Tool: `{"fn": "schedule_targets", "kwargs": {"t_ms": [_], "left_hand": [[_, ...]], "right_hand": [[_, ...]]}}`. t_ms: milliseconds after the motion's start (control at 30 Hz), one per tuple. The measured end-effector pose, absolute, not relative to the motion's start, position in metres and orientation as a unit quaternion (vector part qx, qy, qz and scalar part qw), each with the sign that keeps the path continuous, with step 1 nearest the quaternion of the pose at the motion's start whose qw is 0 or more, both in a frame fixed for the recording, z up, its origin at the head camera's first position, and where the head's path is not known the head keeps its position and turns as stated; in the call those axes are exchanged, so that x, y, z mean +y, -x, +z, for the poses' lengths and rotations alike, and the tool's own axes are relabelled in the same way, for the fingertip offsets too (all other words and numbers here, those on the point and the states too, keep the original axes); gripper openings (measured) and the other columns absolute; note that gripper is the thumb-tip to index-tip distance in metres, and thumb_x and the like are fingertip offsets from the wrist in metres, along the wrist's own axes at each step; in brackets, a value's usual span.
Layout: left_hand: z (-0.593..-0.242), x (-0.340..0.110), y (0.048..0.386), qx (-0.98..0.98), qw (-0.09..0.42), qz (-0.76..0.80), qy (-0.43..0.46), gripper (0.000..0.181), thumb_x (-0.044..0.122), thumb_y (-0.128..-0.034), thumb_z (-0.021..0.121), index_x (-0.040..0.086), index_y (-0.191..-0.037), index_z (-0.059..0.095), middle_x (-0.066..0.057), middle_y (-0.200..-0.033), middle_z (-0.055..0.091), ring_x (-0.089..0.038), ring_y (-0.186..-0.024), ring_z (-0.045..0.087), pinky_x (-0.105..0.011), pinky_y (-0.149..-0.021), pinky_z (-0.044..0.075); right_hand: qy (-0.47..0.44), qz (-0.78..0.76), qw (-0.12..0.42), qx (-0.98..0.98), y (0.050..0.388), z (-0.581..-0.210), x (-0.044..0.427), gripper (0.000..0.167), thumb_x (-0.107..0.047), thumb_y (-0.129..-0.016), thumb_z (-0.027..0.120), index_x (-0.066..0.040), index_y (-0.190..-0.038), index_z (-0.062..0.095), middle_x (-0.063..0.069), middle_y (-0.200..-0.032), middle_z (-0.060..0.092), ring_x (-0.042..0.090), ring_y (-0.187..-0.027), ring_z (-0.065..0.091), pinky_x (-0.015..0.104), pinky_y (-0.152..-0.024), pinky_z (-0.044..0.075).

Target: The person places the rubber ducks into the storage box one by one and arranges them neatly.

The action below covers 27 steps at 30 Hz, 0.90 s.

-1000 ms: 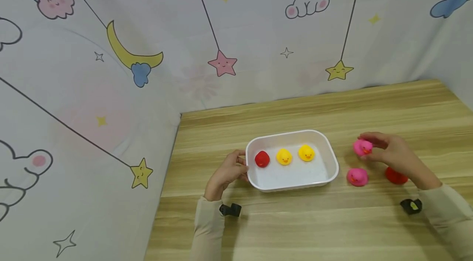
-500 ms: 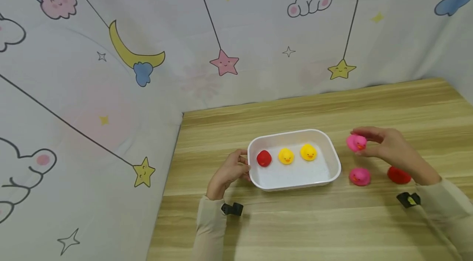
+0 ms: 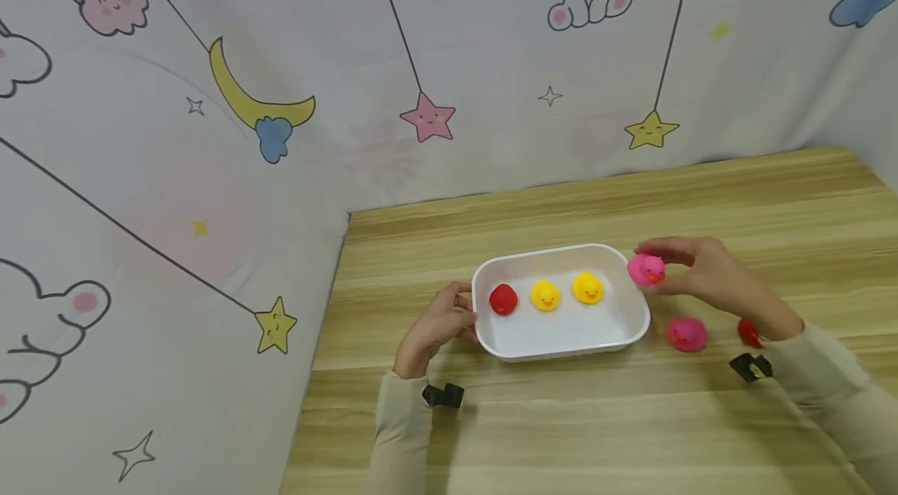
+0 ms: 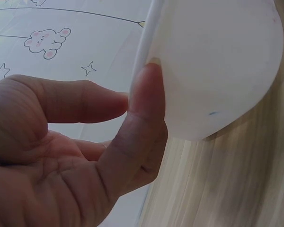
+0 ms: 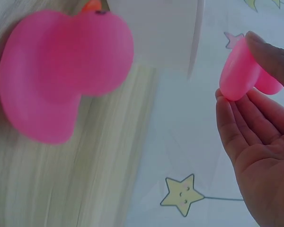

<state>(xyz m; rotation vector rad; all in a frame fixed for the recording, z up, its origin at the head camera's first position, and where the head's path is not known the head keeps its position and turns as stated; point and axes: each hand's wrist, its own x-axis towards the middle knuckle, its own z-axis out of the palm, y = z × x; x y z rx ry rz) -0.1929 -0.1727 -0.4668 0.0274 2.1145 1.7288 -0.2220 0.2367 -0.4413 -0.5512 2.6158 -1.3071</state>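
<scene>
A white plastic tray (image 3: 571, 335) stands on the table with a red toy (image 3: 503, 299) and two yellow rubber ducks (image 3: 545, 295) inside. At its left end my left hand (image 3: 436, 327) pinches the tray's edge between thumb and fingers; the left wrist view shows this grip against the white wall (image 4: 222, 56). My right hand (image 3: 708, 277) holds a pink rubber duck (image 3: 646, 270) at the tray's right end, between thumb and fingertips. In the right wrist view the held pink duck (image 5: 240, 71) is seen from behind. A second pink duck (image 3: 686, 334) sits on the table below the right hand.
A red toy (image 3: 748, 332) lies on the table near the right wrist, partly hidden by it. The wooden table (image 3: 561, 433) meets a white printed cloth (image 3: 491, 160) at its back and left. A small black device (image 3: 443, 395) is at each wrist.
My right hand has carried the pink duck leftward, from above the table to the tray's right rim. The left hand keeps its place at the tray, and the view has shifted slightly.
</scene>
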Motion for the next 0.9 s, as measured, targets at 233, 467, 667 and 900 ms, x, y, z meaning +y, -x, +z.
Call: {"fn": "schedule_targets", "kwargs": {"t_ms": [233,467,667,900], "left_hand": [[-0.466,-0.172,0.192,0.756,0.205,0.622,-0.016,0.052,-0.015,-0.0902,0.053,-0.017,-0.139,0.038,-0.013,-0.093,0.049,-0.018,-0.06,0.058,-0.039,-0.061,0.065],[-0.465,-0.173,0.191,0.754,0.202,0.625,-0.012,0.053,-0.015,-0.0895,0.053,-0.016,-0.14,0.037,-0.015,-0.094,0.05,-0.018,-0.061,0.059,-0.04,-0.062,0.065],[-0.464,-0.173,0.192,0.752,0.2,0.628,-0.01,0.052,-0.015,-0.089,0.052,-0.016,-0.139,0.038,-0.014,-0.093,0.049,-0.018,-0.061,0.059,-0.039,-0.061,0.065],[-0.467,-0.173,0.192,0.759,0.204,0.618,-0.011,0.051,-0.014,-0.0906,0.054,-0.016,-0.139,0.039,-0.016,-0.094,0.051,-0.018,-0.06,0.059,-0.04,-0.062,0.065]], "right_hand": [[0.213,-0.431,0.08,0.873,0.223,-0.44,0.221,0.057,-0.011,-0.08,0.087,0.0,-0.131,0.064,0.015,-0.123,0.069,0.035,-0.112,0.064,0.058,-0.096,0.054],[0.237,-0.419,0.082,0.873,0.225,-0.431,0.209,0.057,-0.009,-0.079,0.087,0.0,-0.131,0.065,0.015,-0.123,0.068,0.037,-0.114,0.063,0.065,-0.1,0.049],[0.262,-0.415,0.089,0.867,0.226,-0.426,0.197,0.058,-0.016,-0.079,0.088,0.0,-0.13,0.065,0.013,-0.124,0.069,0.036,-0.115,0.063,0.063,-0.098,0.051],[0.29,-0.403,0.095,0.863,0.227,-0.421,0.183,0.056,-0.011,-0.077,0.089,0.001,-0.127,0.067,0.015,-0.124,0.068,0.034,-0.112,0.065,0.06,-0.096,0.054]]}}
